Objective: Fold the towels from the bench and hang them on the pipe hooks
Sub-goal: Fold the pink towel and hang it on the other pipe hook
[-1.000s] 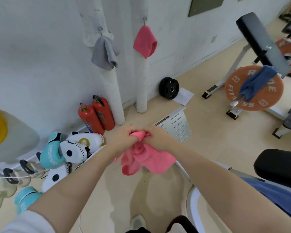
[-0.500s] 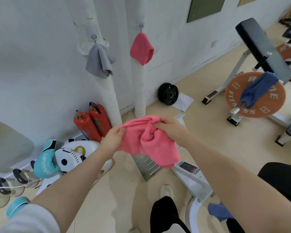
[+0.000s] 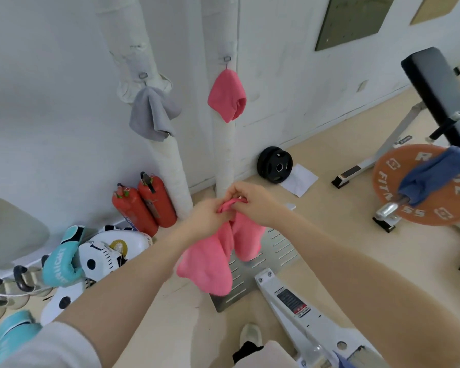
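Note:
A pink towel [image 3: 218, 256] hangs doubled over from my two hands at the centre of the head view. My left hand [image 3: 206, 217] and my right hand [image 3: 252, 201] pinch its gathered top edge close together. Behind them stand two white wrapped pipes. A grey towel [image 3: 152, 115] hangs from the hook [image 3: 143, 75] on the left pipe [image 3: 170, 160]. A second pink towel [image 3: 227, 95] hangs from the hook [image 3: 226, 59] on the right pipe [image 3: 223, 155]. A blue towel [image 3: 433, 173] is draped over an orange weight plate [image 3: 398, 208] at the right.
Two red fire extinguishers [image 3: 144, 203] stand by the left pipe. Boxing gloves [image 3: 61, 264] and kettlebells [image 3: 8, 285] lie along the wall at left. A black weight plate [image 3: 274, 164] leans on the wall. A bench frame [image 3: 303, 314] and footplate [image 3: 263, 264] sit below my hands.
My hands came together, bringing the spread towel's corners into one bunch, so it now hangs folded in two. The view tilted up toward the pipes.

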A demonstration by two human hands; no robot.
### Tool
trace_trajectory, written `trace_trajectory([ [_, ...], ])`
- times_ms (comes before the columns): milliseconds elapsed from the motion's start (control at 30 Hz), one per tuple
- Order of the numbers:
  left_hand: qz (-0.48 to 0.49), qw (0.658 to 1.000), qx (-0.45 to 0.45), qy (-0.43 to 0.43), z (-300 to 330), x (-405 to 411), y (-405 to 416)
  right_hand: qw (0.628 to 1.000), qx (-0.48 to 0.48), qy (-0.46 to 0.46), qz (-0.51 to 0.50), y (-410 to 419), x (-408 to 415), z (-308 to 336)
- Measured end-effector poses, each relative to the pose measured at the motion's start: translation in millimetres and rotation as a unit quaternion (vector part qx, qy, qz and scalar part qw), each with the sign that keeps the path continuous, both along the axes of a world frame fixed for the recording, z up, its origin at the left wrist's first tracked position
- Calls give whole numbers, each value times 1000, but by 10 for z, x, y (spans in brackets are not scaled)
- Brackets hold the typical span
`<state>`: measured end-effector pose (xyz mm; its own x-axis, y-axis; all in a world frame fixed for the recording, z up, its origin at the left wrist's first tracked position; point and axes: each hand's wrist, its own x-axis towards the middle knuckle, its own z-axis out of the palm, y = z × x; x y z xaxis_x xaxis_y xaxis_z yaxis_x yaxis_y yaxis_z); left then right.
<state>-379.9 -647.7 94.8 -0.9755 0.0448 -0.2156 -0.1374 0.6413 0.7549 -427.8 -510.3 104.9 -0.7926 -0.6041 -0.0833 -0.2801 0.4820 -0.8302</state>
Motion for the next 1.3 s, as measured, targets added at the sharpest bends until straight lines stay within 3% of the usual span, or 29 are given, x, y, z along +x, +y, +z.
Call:
trace_trajectory([
  [133, 110, 990, 84, 17, -5, -232, 30, 995, 61, 77, -27, 133, -293, 22],
  [233, 231, 962, 138, 45, -85, -358, -94, 990, 105, 78, -44, 317, -483, -25],
  [333, 268, 952, 139, 44, -213, -429, -154, 990, 109, 61, -64, 451, -589, -67],
  [500, 227, 968, 106, -10, -223, -550, 10, 991, 57, -57, -111, 443, -692, -102],
  [633, 42, 997, -8, 57, -5, -686, 209, 998, 46, -38, -3, 375, -737, -18],
  [733, -18, 995, -42, 91, 80, -757, 326, 999, -5, -50, -6, 351, -812, 13],
  [800, -18, 995, -36, 89, 78, -772, 365, 999, -5, -40, -25, 372, -864, 33],
  [933, 14, 996, -40, 74, 25, -764, 346, 996, 85, 15, -37, 436, -982, -28],
  [1033, 48, 995, -54, 68, -57, -753, 215, 990, 71, -14, -124, 545, -1065, -107],
  [1167, 86, 993, 79, 26, -135, -721, 95, 986, 74, -53, -140, 627, -1092, -161],
  [1300, 82, 989, 119, 5, -124, -778, 161, 985, 63, -118, -107, 518, -1073, -158],
])
